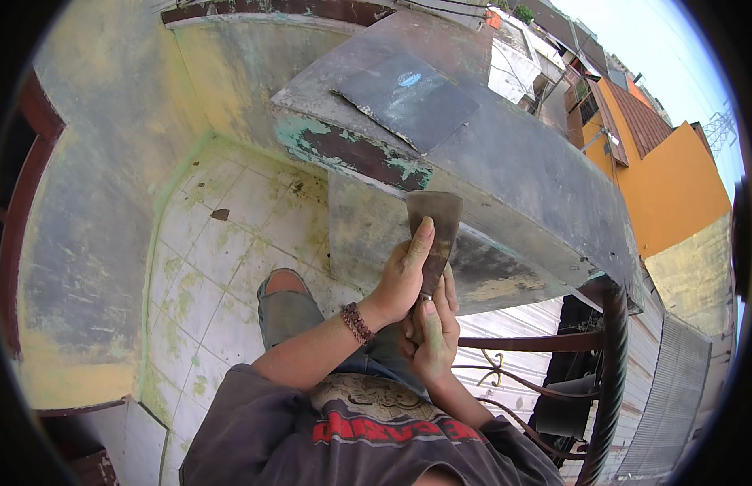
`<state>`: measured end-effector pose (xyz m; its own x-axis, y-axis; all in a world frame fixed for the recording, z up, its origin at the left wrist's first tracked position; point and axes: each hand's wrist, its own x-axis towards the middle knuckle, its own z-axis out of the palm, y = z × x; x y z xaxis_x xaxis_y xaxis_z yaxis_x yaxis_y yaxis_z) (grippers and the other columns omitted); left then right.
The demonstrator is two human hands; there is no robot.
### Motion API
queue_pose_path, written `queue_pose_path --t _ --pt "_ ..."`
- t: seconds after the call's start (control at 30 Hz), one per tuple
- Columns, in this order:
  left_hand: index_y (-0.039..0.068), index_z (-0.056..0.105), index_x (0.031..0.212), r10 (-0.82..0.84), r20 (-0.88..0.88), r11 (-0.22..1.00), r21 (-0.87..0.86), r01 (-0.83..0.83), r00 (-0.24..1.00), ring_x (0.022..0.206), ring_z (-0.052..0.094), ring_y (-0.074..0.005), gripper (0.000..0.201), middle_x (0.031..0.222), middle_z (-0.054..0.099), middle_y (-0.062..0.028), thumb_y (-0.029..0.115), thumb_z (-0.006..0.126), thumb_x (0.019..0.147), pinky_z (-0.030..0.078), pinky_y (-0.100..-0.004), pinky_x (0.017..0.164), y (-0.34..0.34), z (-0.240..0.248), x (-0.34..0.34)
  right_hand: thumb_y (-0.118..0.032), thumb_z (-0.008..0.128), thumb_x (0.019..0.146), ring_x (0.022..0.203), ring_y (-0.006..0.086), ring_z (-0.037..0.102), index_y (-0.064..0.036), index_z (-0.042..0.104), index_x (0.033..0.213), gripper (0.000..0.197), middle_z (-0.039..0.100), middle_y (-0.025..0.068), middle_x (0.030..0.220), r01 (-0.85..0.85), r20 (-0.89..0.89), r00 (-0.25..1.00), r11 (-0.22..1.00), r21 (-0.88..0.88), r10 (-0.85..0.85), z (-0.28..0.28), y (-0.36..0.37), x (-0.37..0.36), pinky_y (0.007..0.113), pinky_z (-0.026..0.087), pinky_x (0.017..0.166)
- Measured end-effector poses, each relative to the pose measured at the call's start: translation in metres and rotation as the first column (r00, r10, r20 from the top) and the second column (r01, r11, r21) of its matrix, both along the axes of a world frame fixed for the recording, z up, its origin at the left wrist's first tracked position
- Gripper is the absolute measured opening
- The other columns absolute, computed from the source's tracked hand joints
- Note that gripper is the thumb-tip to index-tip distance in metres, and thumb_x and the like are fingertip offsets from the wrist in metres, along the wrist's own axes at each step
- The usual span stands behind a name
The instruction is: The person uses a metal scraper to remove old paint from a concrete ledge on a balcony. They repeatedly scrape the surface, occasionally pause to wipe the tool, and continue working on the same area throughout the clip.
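Both hands are closed round a putty knife, a scraper with a wide, worn metal blade that points away from me. My left hand, with a beaded bracelet on its wrist, lays its thumb along the blade. Lower down, my right hand wraps the handle, which the fingers mostly hide. Just beyond the blade's edge is the side of a concrete ledge, where a dark patch with flaking green paint shows. In this view I cannot tell whether the blade touches it.
A dark flat sheet lies on the ledge. To the left, a patchy wall meets a stained tile floor with paint chips on it. A twisted metal railing post with curved bars stands at right. Beyond it are corrugated roofing and an orange building.
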<state>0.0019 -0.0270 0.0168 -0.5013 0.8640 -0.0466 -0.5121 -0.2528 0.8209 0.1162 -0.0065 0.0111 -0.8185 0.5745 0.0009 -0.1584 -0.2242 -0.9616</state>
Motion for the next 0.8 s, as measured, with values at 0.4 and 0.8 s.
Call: queue_pose_path --t 0.4,0.8 --pt "0.003 0.052 0.07 -0.009 0.01 1.0 0.023 0.009 1.0 0.057 0.062 -0.022 0.071 0.06 0.059 -0.0134 0.062 0.024 0.097 0.052 -0.0302 0.059 0.002 0.007 0.001 -0.02 0.044 0.1 0.051 0.0016 0.037 0.0015 0.024 0.147 0.056 0.05 0.0006 0.085 -0.003 0.012 1.0 1.0 0.018 0.002 0.001 0.01 0.01 0.017 0.03 0.04" --pt "0.008 0.048 0.082 -0.063 0.312 0.99 0.138 0.02 0.948 0.057 0.06 -0.0248 0.066 0.061 0.056 -0.0127 0.069 0.027 0.092 0.054 -0.0377 0.06 0.01 0.011 0.008 -0.018 0.045 0.1 0.057 0.0016 0.038 0.0019 0.027 0.147 0.054 0.044 0.0056 0.13 -0.07 0.192 0.98 0.995 0.074 0.054 0.035 0.02 0.018 0.017 0.032 0.048"
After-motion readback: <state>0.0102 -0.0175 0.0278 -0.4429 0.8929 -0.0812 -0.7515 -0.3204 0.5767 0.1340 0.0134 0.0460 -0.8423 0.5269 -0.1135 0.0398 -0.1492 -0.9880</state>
